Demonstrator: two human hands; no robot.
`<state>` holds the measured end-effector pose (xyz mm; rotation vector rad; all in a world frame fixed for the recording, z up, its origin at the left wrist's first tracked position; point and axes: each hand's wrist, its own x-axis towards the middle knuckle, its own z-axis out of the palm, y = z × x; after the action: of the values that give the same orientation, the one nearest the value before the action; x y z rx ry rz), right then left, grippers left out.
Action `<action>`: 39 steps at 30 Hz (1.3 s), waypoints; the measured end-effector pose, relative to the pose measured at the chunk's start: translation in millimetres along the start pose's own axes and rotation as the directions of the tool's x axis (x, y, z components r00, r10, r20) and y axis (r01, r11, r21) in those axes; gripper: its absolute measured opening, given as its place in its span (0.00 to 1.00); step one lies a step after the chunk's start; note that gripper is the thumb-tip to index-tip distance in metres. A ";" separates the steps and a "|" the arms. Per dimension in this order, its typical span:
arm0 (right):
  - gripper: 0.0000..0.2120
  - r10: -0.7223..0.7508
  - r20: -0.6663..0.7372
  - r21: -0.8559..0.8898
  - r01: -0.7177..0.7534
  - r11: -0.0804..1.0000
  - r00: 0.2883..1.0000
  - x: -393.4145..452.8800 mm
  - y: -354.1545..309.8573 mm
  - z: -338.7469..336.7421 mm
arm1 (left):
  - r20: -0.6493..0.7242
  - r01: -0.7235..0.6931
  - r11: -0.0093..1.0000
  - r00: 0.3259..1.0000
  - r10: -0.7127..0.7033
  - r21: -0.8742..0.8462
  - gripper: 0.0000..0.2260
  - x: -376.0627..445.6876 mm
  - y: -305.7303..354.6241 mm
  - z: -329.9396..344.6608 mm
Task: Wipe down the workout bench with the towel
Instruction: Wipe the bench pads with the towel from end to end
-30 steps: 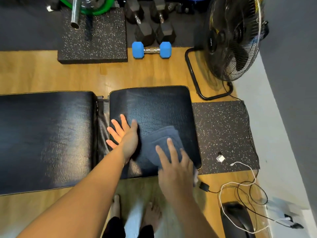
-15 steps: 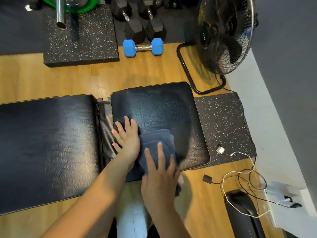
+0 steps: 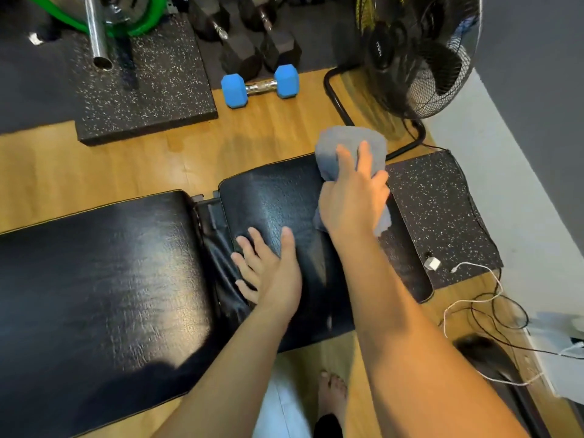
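Observation:
The black workout bench (image 3: 94, 279) lies across the view, a long back pad on the left and a smaller seat pad (image 3: 271, 197) on the right. My right hand (image 3: 354, 197) presses a grey-blue towel (image 3: 341, 147) onto the far right corner of the seat pad, fingers laid over the bunched cloth, which hangs past the pad's edge. My left hand (image 3: 268, 267) rests flat with fingers spread on the seat pad's near left part, beside the gap between the pads.
A black floor fan (image 3: 417, 52) stands at the far right. A blue dumbbell (image 3: 259, 86), black dumbbells (image 3: 252, 42) and a speckled mat (image 3: 142, 83) lie beyond the bench. Another speckled mat (image 3: 442, 200), a white charger (image 3: 432, 263) and cables (image 3: 483, 311) lie right of the seat.
My right hand has swept the towel from the seat pad's near middle to its far right corner. My left hand stays flat on the pad's left part.

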<state>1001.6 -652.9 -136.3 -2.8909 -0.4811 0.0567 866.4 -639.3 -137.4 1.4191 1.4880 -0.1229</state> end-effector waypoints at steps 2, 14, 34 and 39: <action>0.30 -0.183 0.008 0.021 0.183 0.983 0.983 -34.4 -16.9 7.0 | -0.004 -0.126 0.992 0.992 0.126 0.019 0.38 3.3 -4.1 -10.7; 0.32 -0.260 0.038 0.008 0.260 0.966 0.965 -56.4 19.5 -4.9 | 0.130 0.053 0.807 0.991 0.029 -0.588 0.43 23.5 -31.8 -49.1; 0.28 -0.490 0.110 0.020 0.491 0.871 0.864 -129.3 -22.6 9.1 | 0.104 0.039 0.696 0.993 0.051 -0.717 0.20 1.6 -37.8 -74.8; 0.29 -0.057 0.025 -0.005 0.057 0.998 0.998 -85.2 47.4 -18.7 | 0.020 -0.060 0.789 0.996 0.091 -0.611 0.24 -9.5 -30.0 -46.3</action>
<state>937.4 -728.1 -127.8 -2.8828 -0.5688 0.0827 814.0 -623.6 -125.7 0.9283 1.2635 0.3514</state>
